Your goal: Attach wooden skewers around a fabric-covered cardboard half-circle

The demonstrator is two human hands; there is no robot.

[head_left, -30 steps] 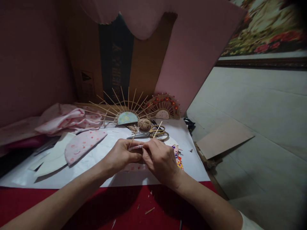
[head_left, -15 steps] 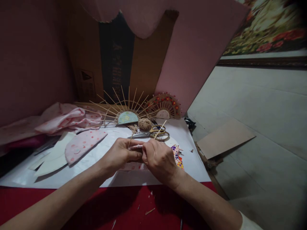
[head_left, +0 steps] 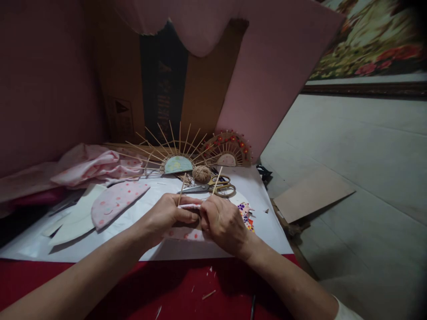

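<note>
In front of me my left hand [head_left: 168, 215] and my right hand [head_left: 225, 222] grip a pink dotted fabric piece [head_left: 187, 234] from both sides, low above the white sheet. Its pale upper edge shows between my fingers. One thin wooden stick [head_left: 182, 186] juts up by my left fingers and another thin stick [head_left: 218, 178] by my right hand. Both hands are closed, and my right fist covers part of the piece. Just beyond lie gold-handled scissors [head_left: 224, 190] and a ball of twine [head_left: 201, 174].
Behind stand a sunray stick frame with a blue half-disc [head_left: 178, 164] and a flowered half-round piece [head_left: 227, 159]. To the left are a pink dotted half-circle [head_left: 116, 202] and crumpled pink cloth [head_left: 96, 164]. A cardboard box [head_left: 203, 98] rises behind; red cloth [head_left: 167, 289] is nearest me.
The held piece has tilted, so more of its dotted fabric shows below my hands. The right-hand stick has shifted left and stands more upright. Both hands keep their grip.
</note>
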